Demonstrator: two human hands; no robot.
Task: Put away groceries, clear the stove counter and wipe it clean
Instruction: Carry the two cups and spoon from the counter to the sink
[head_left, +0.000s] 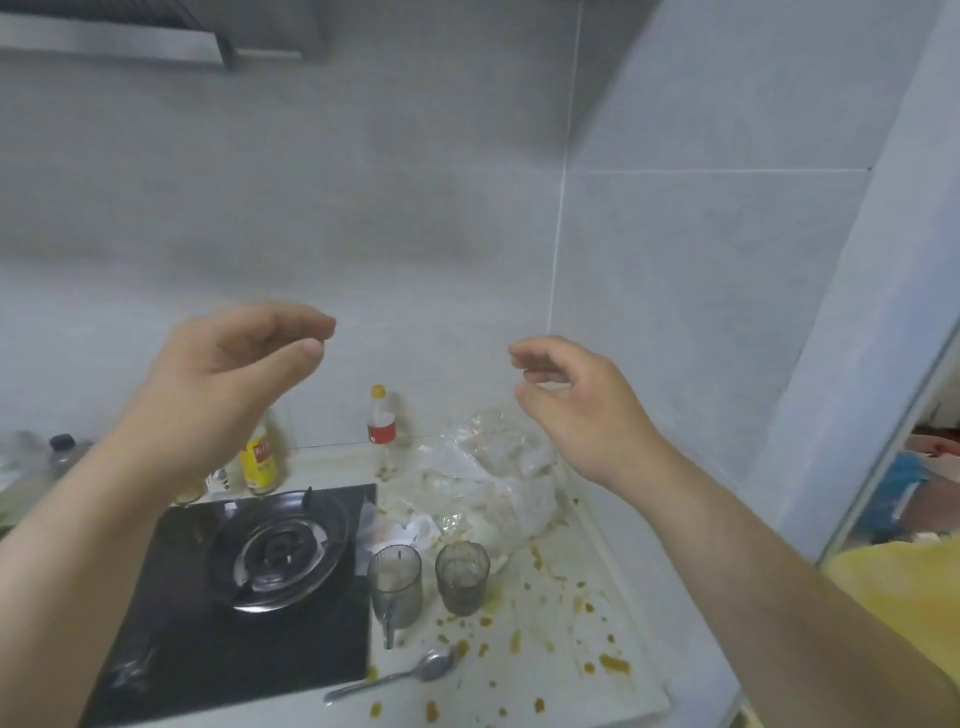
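Observation:
Both my hands are raised in the air above the counter and hold nothing. My left hand (228, 358) hovers over the back of the black gas stove (249, 587), its fingers loosely curved. My right hand (571, 395) hangs above a clear plastic grocery bag (498, 473), fingers loosely curled. The white counter (561, 670) is spattered with yellow-brown food spots. Two smoky drinking glasses (396, 584) (462, 577) stand beside the stove. A metal spoon (395, 675) lies in front of them. Crumpled white paper (410, 530) lies behind the glasses.
A yellow-labelled bottle (260, 462) and a red-labelled bottle with a yellow cap (382, 421) stand against the tiled back wall. A pot lid with a dark knob (57, 452) is at the far left. A range hood (130, 36) hangs above. The side wall closes off the counter's right.

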